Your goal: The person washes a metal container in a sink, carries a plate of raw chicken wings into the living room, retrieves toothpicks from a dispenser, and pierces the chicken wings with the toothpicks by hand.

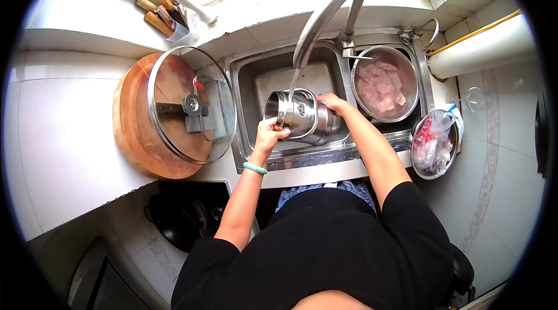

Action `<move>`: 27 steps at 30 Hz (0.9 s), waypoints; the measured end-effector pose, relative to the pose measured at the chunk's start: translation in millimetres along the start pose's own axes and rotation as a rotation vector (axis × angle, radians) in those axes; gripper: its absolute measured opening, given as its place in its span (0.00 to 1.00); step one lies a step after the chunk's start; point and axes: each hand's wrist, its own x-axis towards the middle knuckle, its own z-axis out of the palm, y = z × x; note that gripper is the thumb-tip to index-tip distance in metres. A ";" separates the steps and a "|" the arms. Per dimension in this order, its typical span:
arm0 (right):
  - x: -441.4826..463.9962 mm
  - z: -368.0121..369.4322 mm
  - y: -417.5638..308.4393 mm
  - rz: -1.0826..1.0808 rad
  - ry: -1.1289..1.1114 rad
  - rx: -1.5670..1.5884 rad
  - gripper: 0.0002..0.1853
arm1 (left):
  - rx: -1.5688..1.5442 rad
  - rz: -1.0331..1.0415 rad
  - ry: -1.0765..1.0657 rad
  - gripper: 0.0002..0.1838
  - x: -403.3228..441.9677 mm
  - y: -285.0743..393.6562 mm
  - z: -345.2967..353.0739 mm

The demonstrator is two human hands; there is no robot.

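Note:
A shiny stainless steel pot [305, 115] is tilted on its side over the left sink basin [273, 69], its mouth facing left. A small dark label and a metal band show on its wall. My left hand [271, 135], below a pale green bangle [255, 168], grips the rim end with the thumb on the outside. At the other end, my right hand [333, 103] holds the pot near its base. Water runs from the curved faucet [331, 11] onto the pot near its mouth. Some fingers of both hands are hidden by the pot.
A metal bowl of raw meat pieces [381, 83] sits in the right basin. Left of the sink, a glass lid [218, 86] and a cleaver [168, 109] rest on a round wooden board [131, 118]. A bowl of plastic bags [433, 144] stands at the right.

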 end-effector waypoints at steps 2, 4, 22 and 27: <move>-15.5 -9.9 -6.1 0.066 0.146 -0.166 0.19 | 0.022 0.005 -0.053 0.17 5.2 -8.2 4.6; -25.6 6.5 -20.6 -0.123 0.239 -0.384 0.20 | 0.029 0.021 0.006 0.16 2.0 -3.7 4.0; -65.7 124.4 -69.1 -0.768 0.290 -0.498 0.20 | 0.457 0.056 0.156 0.10 7.8 -34.3 14.8; -75.9 137.3 -36.1 -0.967 0.328 -0.551 0.16 | -0.117 0.023 0.224 0.14 3.9 -27.4 20.9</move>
